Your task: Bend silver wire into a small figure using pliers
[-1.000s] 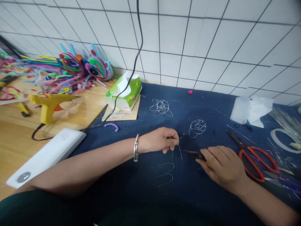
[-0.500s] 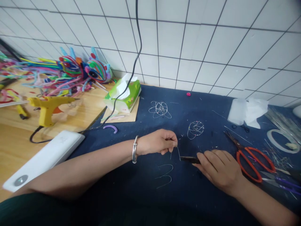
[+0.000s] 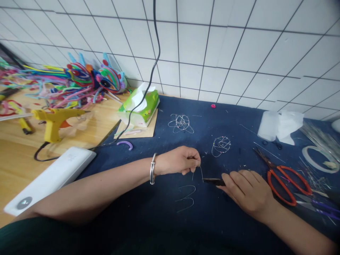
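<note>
My left hand (image 3: pixel 183 160) pinches a thin bent wire (image 3: pixel 202 173) between thumb and finger, both of its ends hanging down. Closed around the handles of dark pliers (image 3: pixel 212 181) is my right hand (image 3: pixel 245 193); the jaws point left and meet the lower end of that wire. Below my left hand, two U-shaped pieces of wire (image 3: pixel 190 193) lie on the dark blue cloth (image 3: pixel 159 223). Beyond the hands rest two round wire shapes, one with looped petals (image 3: pixel 182 123) and one with small beads (image 3: pixel 221 146). Most of the pliers' handles are hidden by my fingers.
Orange-handled scissors (image 3: pixel 289 184) and purple-handled scissors (image 3: pixel 318 207) lie at the right, near a white ring (image 3: pixel 320 159). At the left are a yellow glue gun (image 3: pixel 51 124), a white power bank (image 3: pixel 50 180), a tissue pack (image 3: pixel 139 106) and a black cable (image 3: pixel 152 71).
The pliers' tip and the wire end beside it have shifted very slightly left and down. My left hand stays in place with its pinch on the wire.
</note>
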Demonstrator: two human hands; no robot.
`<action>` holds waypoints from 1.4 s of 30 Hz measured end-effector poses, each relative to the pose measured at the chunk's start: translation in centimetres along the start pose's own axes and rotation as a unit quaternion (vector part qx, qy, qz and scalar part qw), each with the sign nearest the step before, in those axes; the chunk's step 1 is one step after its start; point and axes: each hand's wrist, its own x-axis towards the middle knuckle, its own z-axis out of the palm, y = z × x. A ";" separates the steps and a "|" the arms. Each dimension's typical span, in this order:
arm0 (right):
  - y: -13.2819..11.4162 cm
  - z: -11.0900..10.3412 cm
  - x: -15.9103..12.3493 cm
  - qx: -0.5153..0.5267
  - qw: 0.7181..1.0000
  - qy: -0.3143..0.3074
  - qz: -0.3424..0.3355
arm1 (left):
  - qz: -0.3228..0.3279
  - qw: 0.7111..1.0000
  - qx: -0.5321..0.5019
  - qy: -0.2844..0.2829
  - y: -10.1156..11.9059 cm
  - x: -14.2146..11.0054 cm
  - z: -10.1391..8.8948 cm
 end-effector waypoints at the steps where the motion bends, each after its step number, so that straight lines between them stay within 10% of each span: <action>1: 0.0 0.0 0.0 0.000 1.000 -0.002 -0.001 | 0.006 1.000 0.011 0.002 0.0 0.0 0.0; 23: -0.2 -0.1 0.7 0.189 0.966 -0.143 0.106 | 0.216 0.873 0.424 0.112 0.6 -1.1 1.7; 42: -0.3 0.9 0.7 0.114 0.979 -0.082 0.144 | 0.128 0.943 0.260 0.163 0.6 -0.3 0.3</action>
